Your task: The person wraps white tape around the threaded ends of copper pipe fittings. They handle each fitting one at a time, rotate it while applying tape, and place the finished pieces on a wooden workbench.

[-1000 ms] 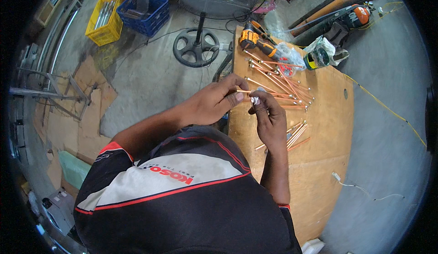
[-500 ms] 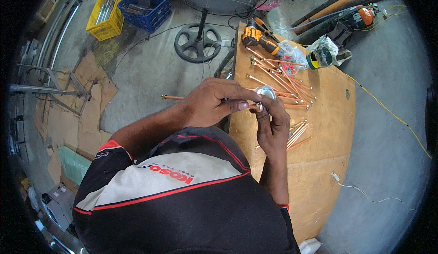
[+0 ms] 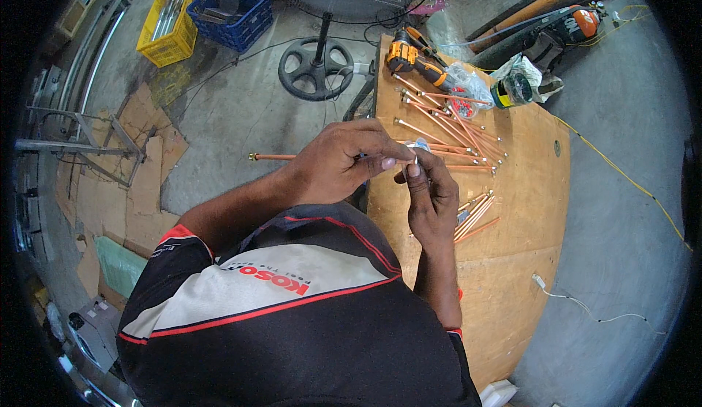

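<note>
A thin copper tube (image 3: 274,157) passes through my left hand (image 3: 344,155), which is closed around it. Its brass-coloured end fitting sticks out past the wrist side. At the tube's other end, the thumb and fingers of my right hand (image 3: 431,191) pinch together beside the left fingertips. Something small and silvery shows at that pinch, mostly covered by the fingers. Just behind the fingertips, a small round white-and-blue container (image 3: 418,144) is partly hidden. Beyond my hands, several copper tubes with metal end fittings (image 3: 468,133) lie in a loose heap.
Another bunch of tubes (image 3: 475,218) lies on the wooden table (image 3: 512,290) right of my right hand. An orange-and-black power drill (image 3: 402,54), a plastic bag (image 3: 468,81) and a dark green tub (image 3: 513,89) occupy the far end. A fan stand (image 3: 316,70) and crates (image 3: 232,23) stand on the floor.
The tube has slid slightly left with my left hand. My right hand has shifted a little left and its fingers have closed further over the tube's end, covering more of the white container.
</note>
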A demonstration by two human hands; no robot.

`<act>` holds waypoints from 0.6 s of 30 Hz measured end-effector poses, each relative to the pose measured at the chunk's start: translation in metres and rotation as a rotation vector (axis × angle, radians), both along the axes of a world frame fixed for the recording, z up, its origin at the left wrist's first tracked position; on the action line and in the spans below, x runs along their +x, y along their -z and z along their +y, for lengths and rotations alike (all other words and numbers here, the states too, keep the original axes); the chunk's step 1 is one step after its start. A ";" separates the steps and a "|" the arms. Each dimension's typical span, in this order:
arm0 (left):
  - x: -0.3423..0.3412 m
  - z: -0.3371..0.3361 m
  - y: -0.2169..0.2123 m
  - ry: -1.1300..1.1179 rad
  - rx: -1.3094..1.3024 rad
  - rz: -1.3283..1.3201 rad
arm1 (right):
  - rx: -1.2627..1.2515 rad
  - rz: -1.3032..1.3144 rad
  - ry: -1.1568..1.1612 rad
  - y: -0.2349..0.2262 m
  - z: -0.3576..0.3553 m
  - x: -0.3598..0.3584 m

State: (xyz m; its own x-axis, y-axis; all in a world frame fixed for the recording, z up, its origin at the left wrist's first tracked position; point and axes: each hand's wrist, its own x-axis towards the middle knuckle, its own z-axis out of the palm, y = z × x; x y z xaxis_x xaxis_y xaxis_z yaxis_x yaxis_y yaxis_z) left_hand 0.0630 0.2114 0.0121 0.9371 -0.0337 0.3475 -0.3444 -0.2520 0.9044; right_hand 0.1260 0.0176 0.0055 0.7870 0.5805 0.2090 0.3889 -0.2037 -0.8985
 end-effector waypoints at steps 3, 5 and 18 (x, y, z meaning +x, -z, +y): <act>-0.002 0.001 -0.007 0.005 0.071 0.016 | 0.049 0.188 0.081 -0.007 0.004 -0.005; -0.001 0.000 -0.008 0.002 0.073 0.006 | 0.054 0.222 0.074 -0.006 0.003 -0.005; 0.009 0.000 0.008 -0.153 0.195 -0.053 | -0.013 0.108 0.002 -0.017 -0.005 -0.011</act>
State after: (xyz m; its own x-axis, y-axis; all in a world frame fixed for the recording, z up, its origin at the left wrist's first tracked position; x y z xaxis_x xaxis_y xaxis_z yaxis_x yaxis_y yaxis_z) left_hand 0.0715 0.2111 0.0042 0.9171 0.0355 0.3972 -0.3347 -0.4728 0.8151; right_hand 0.1153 0.0131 0.0227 0.8058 0.5809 0.1155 0.2895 -0.2162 -0.9324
